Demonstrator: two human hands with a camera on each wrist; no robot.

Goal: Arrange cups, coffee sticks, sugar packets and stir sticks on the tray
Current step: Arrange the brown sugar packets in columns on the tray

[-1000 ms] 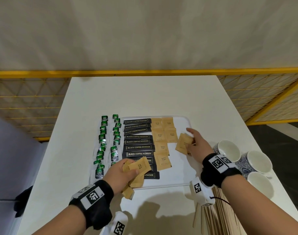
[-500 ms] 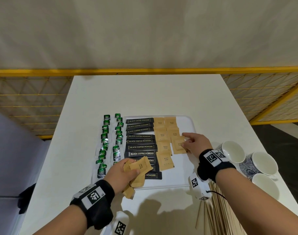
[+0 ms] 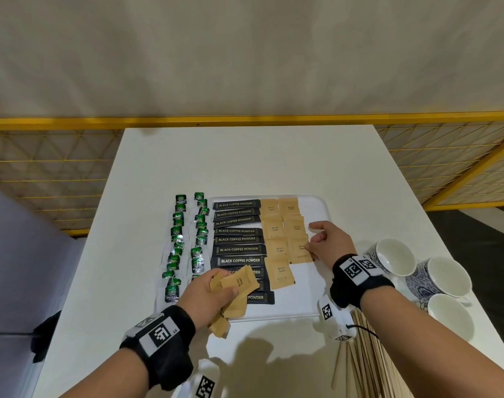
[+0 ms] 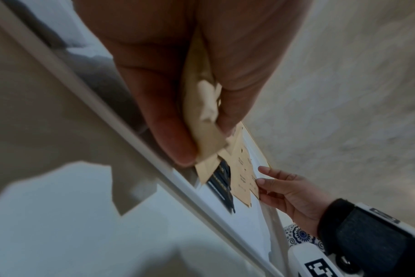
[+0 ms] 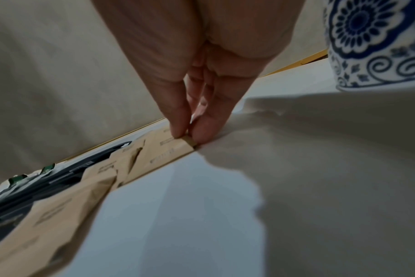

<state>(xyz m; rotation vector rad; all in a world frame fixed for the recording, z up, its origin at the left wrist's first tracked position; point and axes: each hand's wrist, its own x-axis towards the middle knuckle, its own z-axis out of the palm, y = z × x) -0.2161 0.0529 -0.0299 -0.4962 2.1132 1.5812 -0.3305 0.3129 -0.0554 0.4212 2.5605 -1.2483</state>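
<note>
A white tray (image 3: 311,288) on the table carries a column of black coffee sticks (image 3: 238,249) and two columns of brown sugar packets (image 3: 279,248). My right hand (image 3: 312,245) pinches the right edge of the nearest sugar packet (image 3: 298,252) in the right column, which lies flat on the tray; the right wrist view shows thumb and finger closed on that packet's edge (image 5: 190,141). My left hand (image 3: 225,288) grips a bunch of sugar packets (image 3: 239,282) above the tray's near left corner. White and blue cups (image 3: 394,257) and wooden stir sticks (image 3: 368,369) lie off the tray.
Two rows of green tea bags (image 3: 187,239) lie on the table left of the tray. Three cups stand close together at the table's right edge, just beyond my right wrist. The stir sticks are heaped at the near right. A yellow railing (image 3: 245,120) runs behind the table.
My right hand has brought its sugar packet down and left from a tilted hold to lie flat in the right column. The left hand has stayed put with its bunch.
</note>
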